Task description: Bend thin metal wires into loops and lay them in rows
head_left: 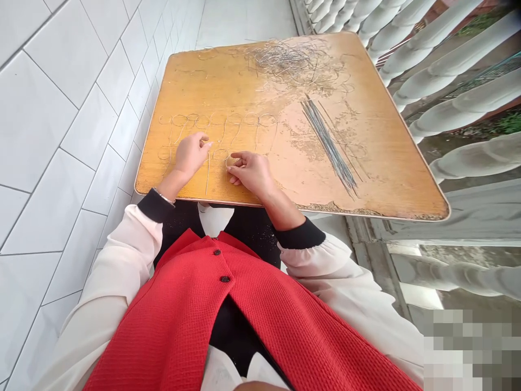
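My right hand [252, 172] is closed, thumb and forefinger pinching a thin wire loop [221, 156] just above the table near its front edge. My left hand [192, 153] rests beside it, fingers loosely curled, with a small gap between thumb and forefinger. A straight wire stem [208, 175] runs down from near the left fingertips; its upper end is hidden by that hand. Beyond both hands lies a row of wire loops with straight tails [234, 120]. Another loop [165, 153] is partly covered at my left wrist.
The worn wooden table [374, 141] holds a bundle of straight wires [329, 144] at the right and a tangled wire heap [287, 57] at the far side. A white tiled wall [81, 119] stands close on the left. White balusters [459, 111] line the right.
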`<state>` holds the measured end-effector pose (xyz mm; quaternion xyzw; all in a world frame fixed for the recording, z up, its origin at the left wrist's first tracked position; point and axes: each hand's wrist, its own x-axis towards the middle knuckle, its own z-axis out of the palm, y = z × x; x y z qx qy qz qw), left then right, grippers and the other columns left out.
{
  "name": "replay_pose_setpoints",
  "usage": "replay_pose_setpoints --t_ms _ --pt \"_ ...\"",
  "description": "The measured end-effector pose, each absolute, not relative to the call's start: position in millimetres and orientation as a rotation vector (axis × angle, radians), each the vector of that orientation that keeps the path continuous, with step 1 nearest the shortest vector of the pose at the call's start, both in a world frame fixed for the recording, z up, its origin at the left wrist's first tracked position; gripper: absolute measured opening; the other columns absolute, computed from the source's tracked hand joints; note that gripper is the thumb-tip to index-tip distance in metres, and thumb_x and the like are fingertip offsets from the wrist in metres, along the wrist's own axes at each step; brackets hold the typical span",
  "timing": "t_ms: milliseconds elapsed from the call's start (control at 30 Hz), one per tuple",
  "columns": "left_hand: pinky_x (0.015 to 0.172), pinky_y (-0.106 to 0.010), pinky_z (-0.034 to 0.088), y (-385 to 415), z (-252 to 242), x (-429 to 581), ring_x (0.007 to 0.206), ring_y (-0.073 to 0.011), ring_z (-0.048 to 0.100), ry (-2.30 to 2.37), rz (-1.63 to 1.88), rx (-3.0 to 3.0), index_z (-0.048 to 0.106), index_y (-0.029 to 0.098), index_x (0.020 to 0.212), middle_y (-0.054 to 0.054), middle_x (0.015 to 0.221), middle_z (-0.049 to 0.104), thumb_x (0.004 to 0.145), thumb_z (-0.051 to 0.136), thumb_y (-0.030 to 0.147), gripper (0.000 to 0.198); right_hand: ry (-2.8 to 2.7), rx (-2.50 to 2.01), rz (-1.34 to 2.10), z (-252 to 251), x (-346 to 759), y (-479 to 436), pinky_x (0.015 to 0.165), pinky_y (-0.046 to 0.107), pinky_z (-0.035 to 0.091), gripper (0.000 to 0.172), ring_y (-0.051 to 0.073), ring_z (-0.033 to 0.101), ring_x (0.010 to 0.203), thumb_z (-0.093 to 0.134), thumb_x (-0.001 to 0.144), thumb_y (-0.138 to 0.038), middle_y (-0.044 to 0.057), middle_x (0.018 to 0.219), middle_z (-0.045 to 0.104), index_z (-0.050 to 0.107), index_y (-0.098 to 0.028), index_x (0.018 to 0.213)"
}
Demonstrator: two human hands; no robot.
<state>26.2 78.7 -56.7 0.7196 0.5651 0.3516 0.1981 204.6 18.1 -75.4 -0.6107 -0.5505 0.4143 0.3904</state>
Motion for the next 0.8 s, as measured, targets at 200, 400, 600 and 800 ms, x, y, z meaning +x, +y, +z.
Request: replay_pose_setpoints --t_ms 200,400,600,800 --pt "0.093 -0.036 0.052 9.8 -63.2 7.2 0.102 -0.0229 0.068 1.439 0.941 2.387 0.072 0.015 0.108 -0.012 0.11 0.074 0.095 0.051 0.019 0.025 -1.666 -1.564 0.802 -77.8 226.1 -6.2 0.067 0.035 0.059 0.028 0.015 0.066 0.055 0.068 0.08 -0.018 0.004 0.078 0.074 0.075 -0.016 0.107" --pt "0.108 -0.049 0.048 -33.7 -77.2 21.9 0.126 -0.0304 0.064 1.217 0.756 2.672 0.067 0.012 0.125 -0.02 0.138 0.066 0.102 0.047 0.028 0.035 -1.934 -1.468 0.339 -70.8 246.3 1.0 0.089 0.045 0.057 0.031 0.027 0.072 0.095 0.054 0.091 -0.018 0.012 0.11 0.077 0.079 -0.019 0.109" --pt "0.123 -0.056 0.033 -22.7 -83.6 37.5 0.149 -0.0357 0.045 1.055 0.596 2.781 0.057 0.008 0.14 -0.025 0.153 0.052 0.099 0.052 0.055 0.062 -2.242 -1.271 0.245 -74.4 244.6 18.7 0.108 0.054 0.047 0.038 0.03 0.064 0.121 0.045 0.098 -0.02 0.009 0.133 0.071 0.075 -0.025 0.122" --pt "0.124 -0.057 0.032 -23.1 -81.2 34.6 0.146 -0.0375 0.048 1.068 0.452 2.804 0.06 0.003 0.136 -0.028 0.148 0.056 0.095 0.058 0.057 0.068 -2.335 -1.188 0.251 -79.4 237.5 13.6 0.105 0.05 0.05 0.04 0.029 0.065 0.116 0.04 0.1 -0.02 0.01 0.129 0.074 0.078 -0.02 0.113"
